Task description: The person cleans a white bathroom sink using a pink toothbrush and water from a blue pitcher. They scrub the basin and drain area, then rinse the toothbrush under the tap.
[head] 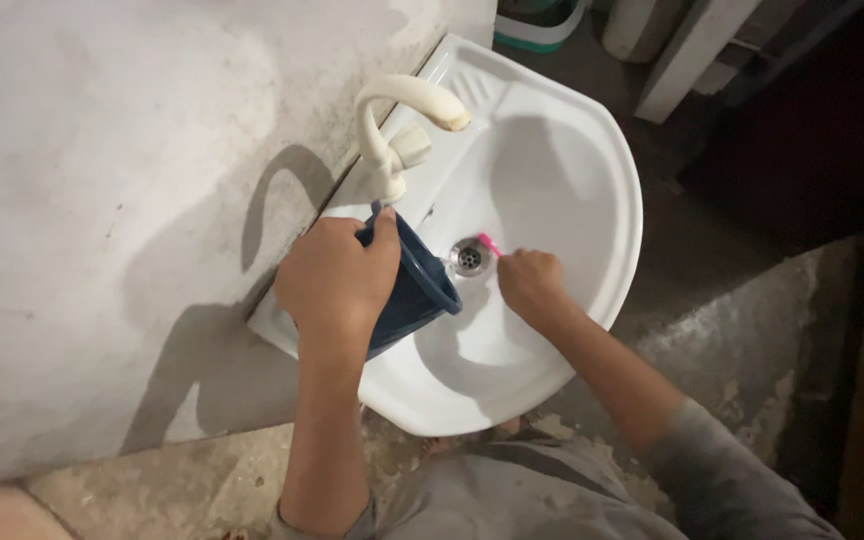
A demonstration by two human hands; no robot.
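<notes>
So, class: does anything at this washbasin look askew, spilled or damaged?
The dark blue cup in the left hand is tipped towards the drain. Nothing looks spilled or broken. The right hand holds a pink item.

Dark blue plastic mug (414, 290) tilted over white sink, mouth toward drain; pink brush (489, 243) at drain.
</notes>
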